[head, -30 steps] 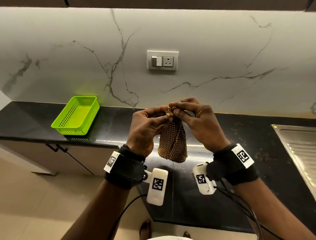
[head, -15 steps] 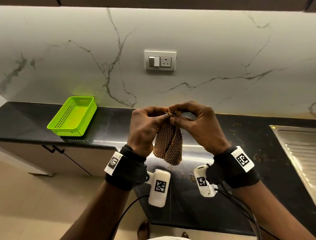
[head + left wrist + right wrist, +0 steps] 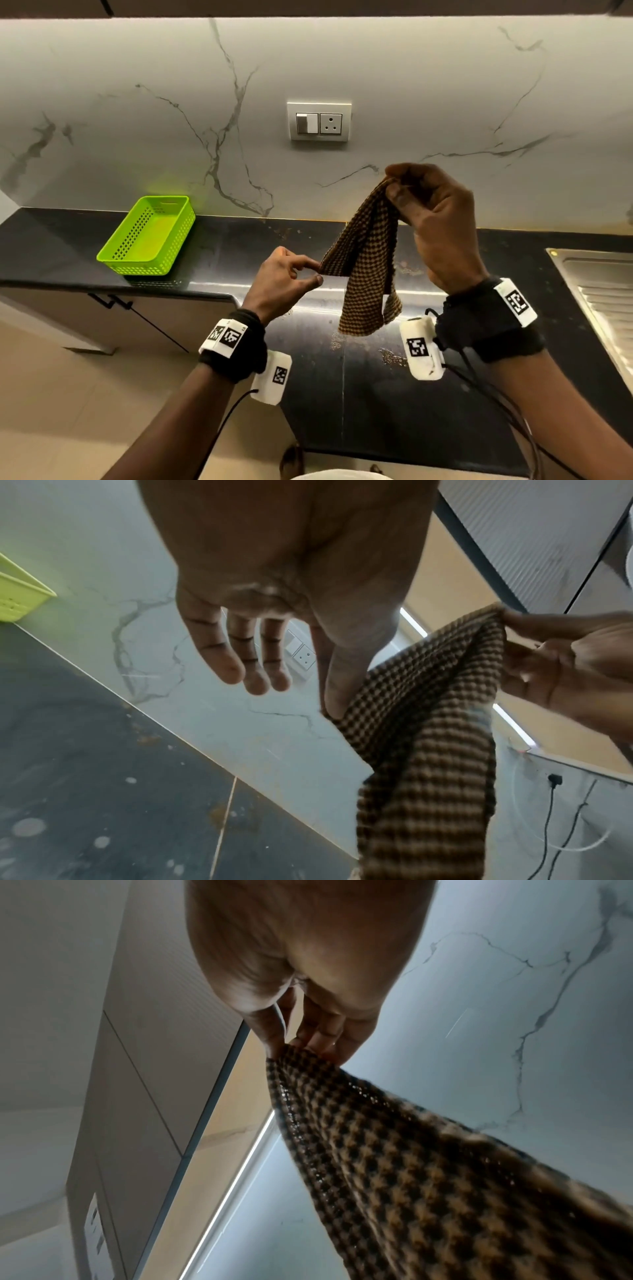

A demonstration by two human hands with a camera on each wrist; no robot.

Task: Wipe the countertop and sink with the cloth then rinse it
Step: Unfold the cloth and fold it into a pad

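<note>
A: What is laid out here, from the largest thing down?

B: A black countertop is seen under a veined marble wall, and dried stains and crumbs are scattered over its middle. At the far right the steel sink is partly shown. A green basket is set on the counter to the left, well apart from the hands.

A: And the cloth?

B: The checked cloth is held in the air above the counter and touches no surface. Its top corner is pinched between thumb and fingertips of the right hand, which is raised. A side edge is nipped between thumb and forefinger of the left hand, lower down; in the left wrist view the other fingers are seen relaxed and nearly straight.

A: Which step is judged to be in hand?

B: Unfolding, it seems; wiping is not yet begun, since the stains are untouched.

A: What is called for next?

B: The cloth would probably have to be spread or bunched into a pad, lowered onto the stained patch, and pressed flat before any stroke is made toward the sink.
</note>
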